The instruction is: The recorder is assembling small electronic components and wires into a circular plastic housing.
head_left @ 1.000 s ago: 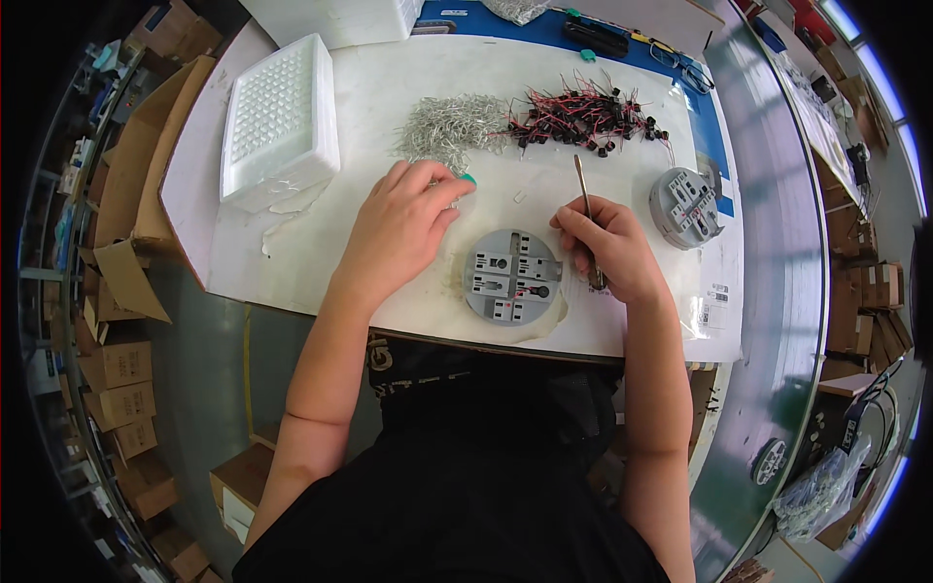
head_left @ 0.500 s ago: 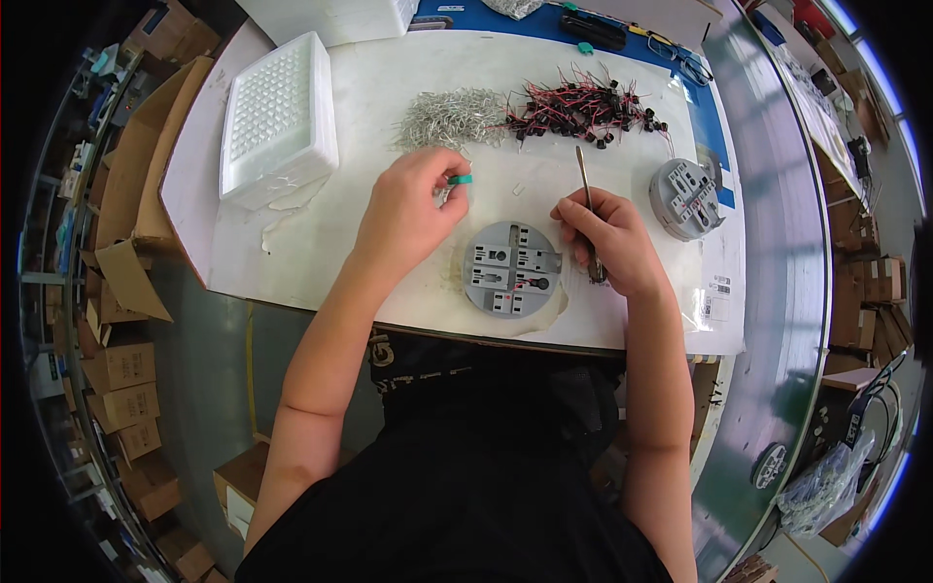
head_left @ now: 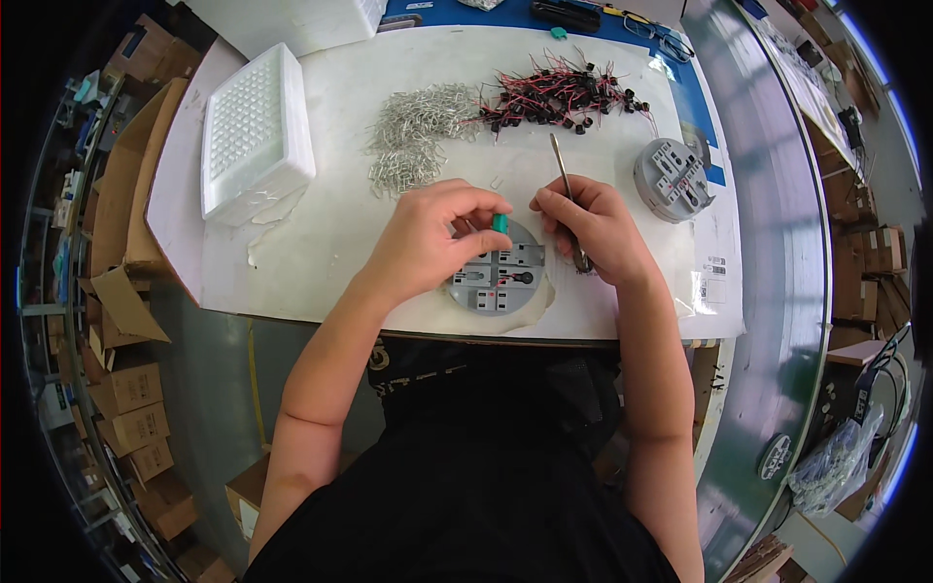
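Note:
My left hand is closed in a pinch over the upper left of a round grey plastic base. A green sleeve shows at its fingertips; anything else pinched there is hidden. On the base are slots, small dark contacts, and a round black part with a red wire. Just right of the base, my right hand grips slim metal tweezers, one end pointing up and away. Beyond the hands lie a heap of small bent metal pins and a pile of black parts with red wires.
A second grey round base stands at the right. At the left is a white foam tray with rows of hollows. Glasses and a black case lie on the blue mat at the back. Cardboard boxes stand left of the table.
My left hand has moved right and nearer, from beside the metal pins to over the grey base. My right hand has shifted slightly left, still holding the tweezers. The view has shifted slightly.

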A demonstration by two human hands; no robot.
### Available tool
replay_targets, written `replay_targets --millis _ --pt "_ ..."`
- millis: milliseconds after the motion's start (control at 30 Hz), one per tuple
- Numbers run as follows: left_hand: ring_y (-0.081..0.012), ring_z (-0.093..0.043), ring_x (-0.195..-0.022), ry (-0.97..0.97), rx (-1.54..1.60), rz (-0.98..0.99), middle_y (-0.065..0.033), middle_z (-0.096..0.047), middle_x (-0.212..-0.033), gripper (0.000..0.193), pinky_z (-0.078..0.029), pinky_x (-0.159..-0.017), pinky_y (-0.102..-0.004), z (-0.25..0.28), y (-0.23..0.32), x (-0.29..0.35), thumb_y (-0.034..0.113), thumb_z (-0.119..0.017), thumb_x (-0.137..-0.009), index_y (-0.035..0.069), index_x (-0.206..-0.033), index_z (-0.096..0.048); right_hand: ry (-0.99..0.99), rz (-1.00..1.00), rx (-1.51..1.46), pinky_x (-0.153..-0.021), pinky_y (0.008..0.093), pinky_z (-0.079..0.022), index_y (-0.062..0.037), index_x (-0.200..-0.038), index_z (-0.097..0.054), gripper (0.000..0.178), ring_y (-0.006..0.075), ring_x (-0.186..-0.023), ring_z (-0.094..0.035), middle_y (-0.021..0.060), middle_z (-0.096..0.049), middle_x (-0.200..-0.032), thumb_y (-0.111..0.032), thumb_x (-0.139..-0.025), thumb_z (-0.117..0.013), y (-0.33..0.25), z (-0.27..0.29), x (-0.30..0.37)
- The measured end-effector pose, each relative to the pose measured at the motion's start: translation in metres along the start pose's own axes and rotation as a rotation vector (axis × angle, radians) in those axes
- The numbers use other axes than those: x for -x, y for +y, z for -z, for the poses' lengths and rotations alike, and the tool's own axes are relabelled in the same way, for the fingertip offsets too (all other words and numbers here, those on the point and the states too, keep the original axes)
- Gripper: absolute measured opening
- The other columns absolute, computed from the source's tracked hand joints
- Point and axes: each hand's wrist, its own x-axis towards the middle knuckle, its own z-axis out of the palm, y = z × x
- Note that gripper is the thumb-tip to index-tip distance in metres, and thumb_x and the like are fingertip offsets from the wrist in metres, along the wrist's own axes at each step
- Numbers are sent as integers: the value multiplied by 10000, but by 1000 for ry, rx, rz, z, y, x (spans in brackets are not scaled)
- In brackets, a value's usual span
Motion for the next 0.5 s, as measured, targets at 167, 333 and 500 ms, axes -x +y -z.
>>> replay_targets --millis 167,333,500 --pt "-197 -744 -802 -10 -176 4 -95 -741 -955 317 -613 -756 -318 -5 11 -2 62 -895 -830 10 -1122 -782 4 5 22 -549 239 -428 -22 -1046 -734 236 67 -599 -559 -6 -656 -799 -255 -1064 -698 2 -2 0" --pt "-213 -742 -835 -61 -230 94 -88 -742 -955 249 -606 -769 -350 -5 18 -2 115 -876 -862 18 -1076 -792 6 24 12 -548 241 -429 -19 -1050 -736 285 73 -596 -559 -2 -657 -798 -298 -1079 -686 4 -3 -1" --pt "-275 -718 -1016 -104 -749 -136 -118 -710 -1102 531 -594 -815 -408 -12 49 1 283 -906 -824 61 -1268 -718 7 28 -259 -565 243 -435 -21 -1048 -739 349 72 -629 -565 -2 -664 -823 -343 -1117 -624 4 0 -2"
